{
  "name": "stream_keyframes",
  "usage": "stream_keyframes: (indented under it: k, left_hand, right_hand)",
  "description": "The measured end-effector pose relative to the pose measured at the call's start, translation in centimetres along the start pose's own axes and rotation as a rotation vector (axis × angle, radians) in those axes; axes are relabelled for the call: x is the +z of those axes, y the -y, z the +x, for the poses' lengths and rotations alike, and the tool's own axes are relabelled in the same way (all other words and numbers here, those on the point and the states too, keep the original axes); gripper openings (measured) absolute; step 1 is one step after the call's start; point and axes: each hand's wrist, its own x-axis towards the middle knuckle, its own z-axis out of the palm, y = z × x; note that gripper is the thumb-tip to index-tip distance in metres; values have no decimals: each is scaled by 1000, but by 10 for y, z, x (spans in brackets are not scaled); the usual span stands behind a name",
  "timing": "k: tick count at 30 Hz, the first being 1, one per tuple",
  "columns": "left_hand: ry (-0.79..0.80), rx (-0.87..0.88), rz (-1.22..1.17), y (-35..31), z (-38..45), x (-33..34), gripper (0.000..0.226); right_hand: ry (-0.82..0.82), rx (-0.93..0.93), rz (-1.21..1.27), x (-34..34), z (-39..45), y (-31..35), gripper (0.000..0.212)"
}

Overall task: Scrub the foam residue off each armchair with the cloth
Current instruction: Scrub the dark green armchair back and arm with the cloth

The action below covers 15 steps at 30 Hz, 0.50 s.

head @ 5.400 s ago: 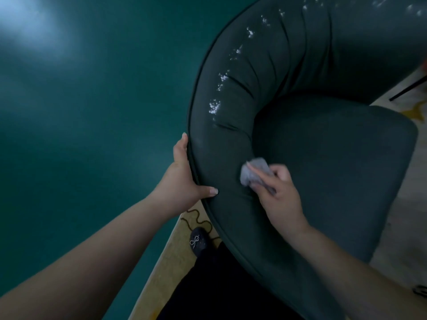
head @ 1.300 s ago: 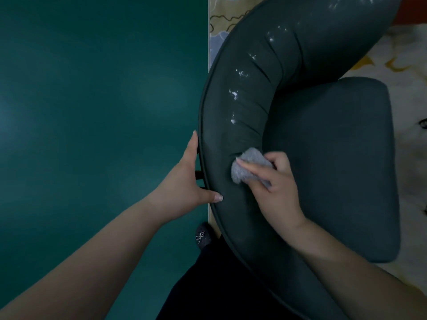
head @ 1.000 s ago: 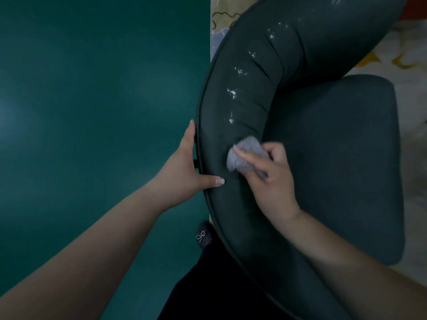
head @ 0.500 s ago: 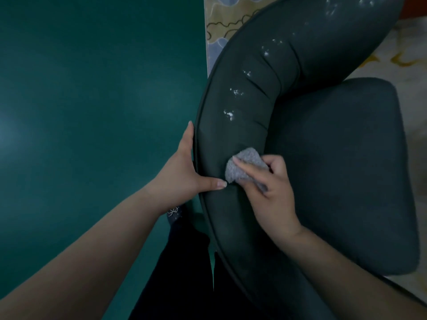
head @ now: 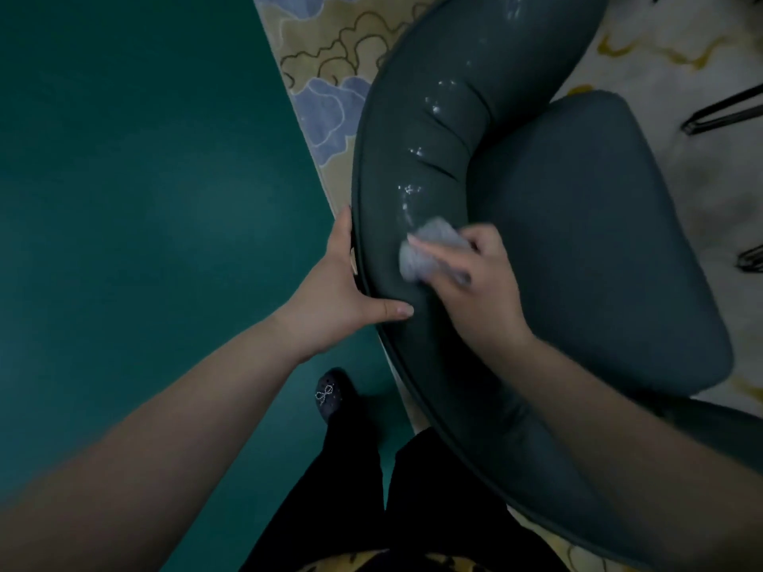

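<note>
Cloth higher, gripped in right hand

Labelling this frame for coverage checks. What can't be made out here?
Head view only:
- Foam residue directly under the cloth: covered by cloth and right hand, which is motion-blurred.
- Armchair backrest top and far arm: cut off by the upper edge, so the total foam left is unknown.
- Left hand fingers: behind the backrest rim; only the thumb shows.
- Black legs at right: cut off by the edge, object unclear.
</note>
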Motion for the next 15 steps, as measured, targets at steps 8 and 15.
stream_keyframes:
  k: [8, 15]
  left_hand:
    - [39, 68, 38, 0, 19, -14, 129]
    - [72, 75, 95, -6, 48, -29, 121]
  right_hand:
    - [-75, 23, 14, 9, 3, 6, 44]
    - [-154, 8, -112, 26, 81, 7, 39]
